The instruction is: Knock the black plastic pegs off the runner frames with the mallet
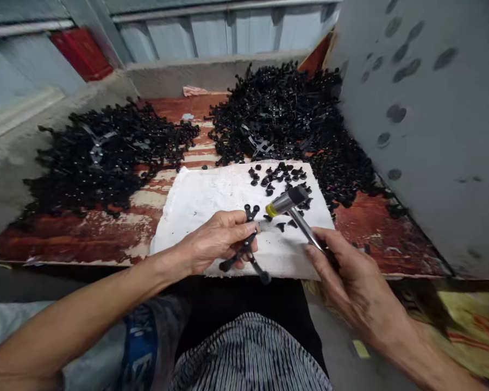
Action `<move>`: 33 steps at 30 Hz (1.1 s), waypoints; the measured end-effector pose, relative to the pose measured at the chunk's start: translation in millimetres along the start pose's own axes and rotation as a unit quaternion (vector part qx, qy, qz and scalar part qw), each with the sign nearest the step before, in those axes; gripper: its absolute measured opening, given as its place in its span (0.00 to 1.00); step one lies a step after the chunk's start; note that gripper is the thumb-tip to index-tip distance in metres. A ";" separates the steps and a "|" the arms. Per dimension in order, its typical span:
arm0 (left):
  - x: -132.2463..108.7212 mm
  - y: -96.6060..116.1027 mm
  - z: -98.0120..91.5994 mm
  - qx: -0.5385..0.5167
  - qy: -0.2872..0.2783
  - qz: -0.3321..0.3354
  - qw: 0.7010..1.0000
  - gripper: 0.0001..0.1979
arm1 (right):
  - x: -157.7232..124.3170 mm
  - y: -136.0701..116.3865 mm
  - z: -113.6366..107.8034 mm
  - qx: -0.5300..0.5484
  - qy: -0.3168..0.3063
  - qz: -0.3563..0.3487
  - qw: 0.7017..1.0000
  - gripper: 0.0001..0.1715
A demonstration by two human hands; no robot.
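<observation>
My left hand [215, 241] is closed on a black plastic piece with round ends [248, 247], pressing it onto a white slab [212, 198]. My right hand [342, 271] grips the metal handle of a small hammer [287, 202], whose head with a yellow band hovers just right of the piece. A cluster of small loose black knobs [279, 176] lies on the slab's far right part.
The slab rests on a worn red wooden board [85, 239]. A big heap of black plastic pieces [106, 152] lies at the left and another heap [293, 114] at the back right. A grey spotted wall [427, 119] stands close on the right.
</observation>
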State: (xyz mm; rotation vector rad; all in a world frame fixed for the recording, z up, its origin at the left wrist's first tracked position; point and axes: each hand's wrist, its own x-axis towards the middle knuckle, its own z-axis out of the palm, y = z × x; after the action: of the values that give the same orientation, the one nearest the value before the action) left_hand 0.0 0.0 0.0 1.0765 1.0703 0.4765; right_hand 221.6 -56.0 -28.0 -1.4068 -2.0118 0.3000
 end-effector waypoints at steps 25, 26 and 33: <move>9.4 10.2 -13.4 0.099 0.009 0.026 0.995 0.17 | 5.3 17.0 1.4 -0.125 -0.043 -0.052 0.990 0.12; 9.9 9.6 -14.3 0.097 0.020 0.028 0.995 0.16 | 2.0 18.9 0.7 -0.123 -0.041 -0.048 0.990 0.12; 15.2 9.5 -12.5 0.093 0.029 0.029 0.995 0.10 | -7.6 14.6 -9.5 0.035 -0.032 0.051 0.998 0.11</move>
State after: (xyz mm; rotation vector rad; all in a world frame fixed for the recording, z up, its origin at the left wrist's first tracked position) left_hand -2.6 21.7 0.4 1.2678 1.1531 0.4636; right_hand 240.1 -58.8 -31.4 -1.4765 -1.9644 0.4613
